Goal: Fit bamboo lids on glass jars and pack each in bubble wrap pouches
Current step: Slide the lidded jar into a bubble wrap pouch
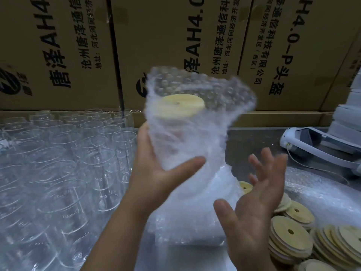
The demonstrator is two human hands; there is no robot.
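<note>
A glass jar with a round bamboo lid [180, 106] on it sits inside a bubble wrap pouch [195, 122], held up above the table. My left hand [156, 169] grips the pouch and jar from the left, thumb across the bottom. The pouch's open top flares above the lid and is blurred. My right hand [256, 198] hovers below and to the right of the pouch with fingers spread, holding nothing. Several bare glass jars [58, 163] stand at the left. Loose bamboo lids [293, 233] lie in a pile at the lower right.
A stack of flat bubble wrap pouches [185, 227] lies under my hands. Cardboard boxes [175, 36] form a wall behind the table. A white device [320, 145] with a cable lies at the right, beside more bubble wrap [320, 192].
</note>
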